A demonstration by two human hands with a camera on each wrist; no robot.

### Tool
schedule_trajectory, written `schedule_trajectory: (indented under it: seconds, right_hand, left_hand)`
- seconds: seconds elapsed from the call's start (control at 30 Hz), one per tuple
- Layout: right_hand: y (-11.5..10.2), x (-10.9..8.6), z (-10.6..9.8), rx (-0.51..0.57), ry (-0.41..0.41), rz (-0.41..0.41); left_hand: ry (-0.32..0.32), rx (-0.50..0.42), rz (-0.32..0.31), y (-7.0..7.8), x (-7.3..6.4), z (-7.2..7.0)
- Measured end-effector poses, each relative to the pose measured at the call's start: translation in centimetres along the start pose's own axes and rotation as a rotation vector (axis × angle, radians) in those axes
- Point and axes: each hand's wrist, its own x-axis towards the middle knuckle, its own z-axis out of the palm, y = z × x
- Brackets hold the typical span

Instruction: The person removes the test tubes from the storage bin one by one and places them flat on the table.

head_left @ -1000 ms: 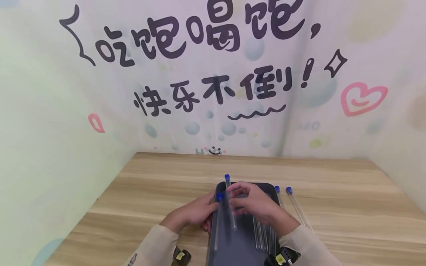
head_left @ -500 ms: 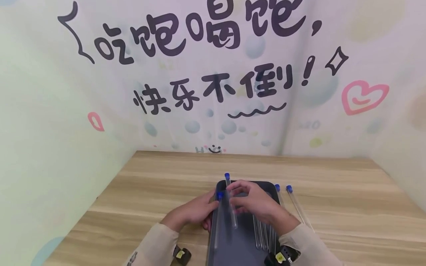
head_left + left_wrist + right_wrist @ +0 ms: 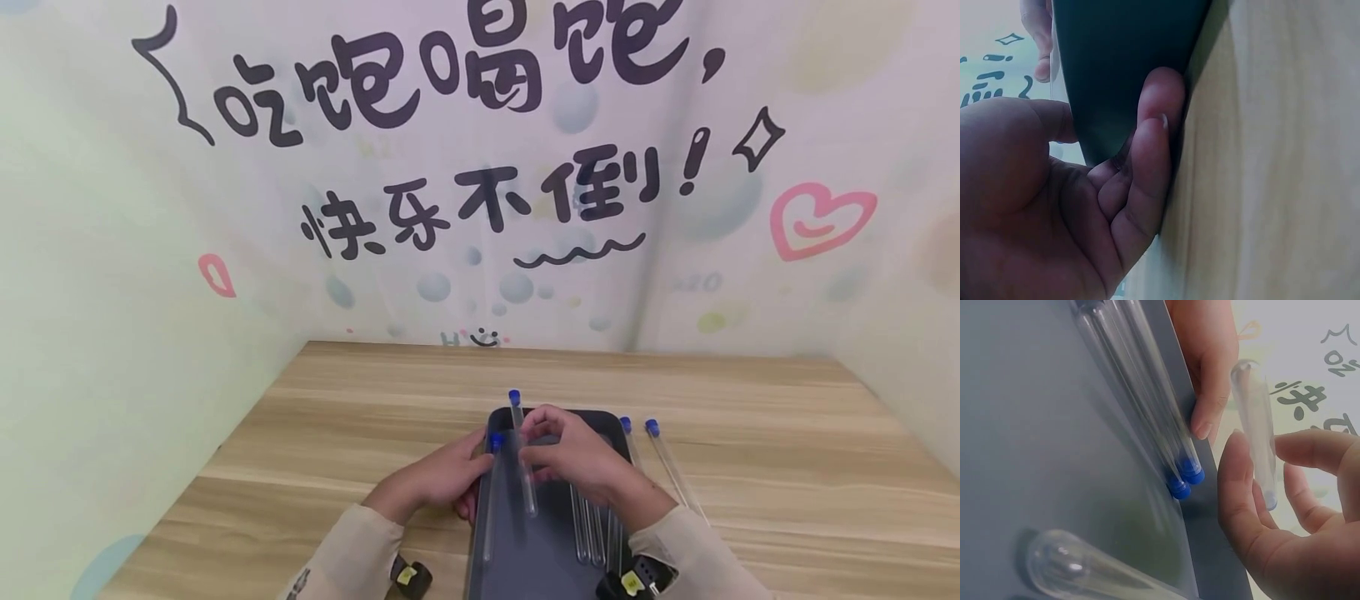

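My right hand point(image 3: 566, 454) pinches a clear test tube point(image 3: 528, 492) with a blue cap between thumb and fingers, tilted above the dark tray point(image 3: 536, 562). The right wrist view shows this held tube point(image 3: 1255, 412) with its rounded end upward. My left hand point(image 3: 438, 479) grips the tray's left side, thumb at the rim and fingers curled against the outer wall point(image 3: 1104, 75) in the left wrist view. Two blue-capped tubes point(image 3: 1147, 394) lie side by side in the tray along that left wall. Several more tubes point(image 3: 585, 529) lie in its right part, partly hidden by my right arm.
On the wooden table point(image 3: 360, 392), one blue-capped tube point(image 3: 671, 462) lies right of the tray. Another blue cap point(image 3: 626, 425) shows at the tray's right edge. A printed cloth point(image 3: 420, 308) hangs behind the table, with pale side walls at left and right.
My right hand and the tube it pinches have shifted very slightly to the right. The left hand and the tray stay in place.
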Motion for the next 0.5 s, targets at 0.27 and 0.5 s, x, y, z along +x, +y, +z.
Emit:
schedule_trajectory:
  seconds: [0.27, 0.5]
  right_hand:
    - [0.09, -0.02, -0.03, -0.005, 0.007, 0.002]
    - [0.18, 0.01, -0.06, -0.015, 0.048, 0.003]
  left_hand:
    - [0.007, -0.007, -0.001, 0.03, -0.02, 0.03]
    - [0.002, -0.005, 0.01, 0.05, -0.07, 0.03]
